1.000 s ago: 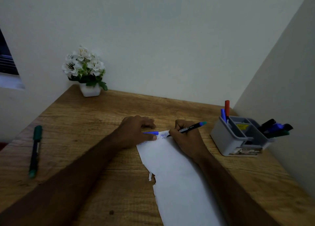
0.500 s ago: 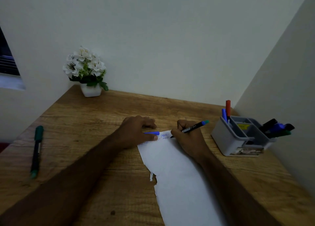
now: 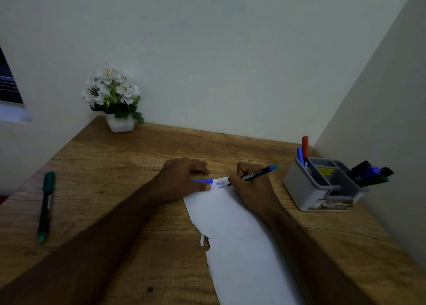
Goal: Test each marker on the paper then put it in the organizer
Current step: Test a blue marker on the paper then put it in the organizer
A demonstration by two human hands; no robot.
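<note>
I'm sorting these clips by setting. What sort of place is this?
Probably a home or office desk corner: a wood-grain desk set against plain white walls, a grey plastic organizer holding markers, and a white pot of white flowers at the back.

We see the paper (image 3: 237, 242) lying mid-tabletop (image 3: 138, 157), both hands resting at its far end. A marker (image 3: 45, 206) lies far left, the flowerpot (image 3: 120, 122) back left, the organizer (image 3: 320, 185) right, holding markers.
</note>
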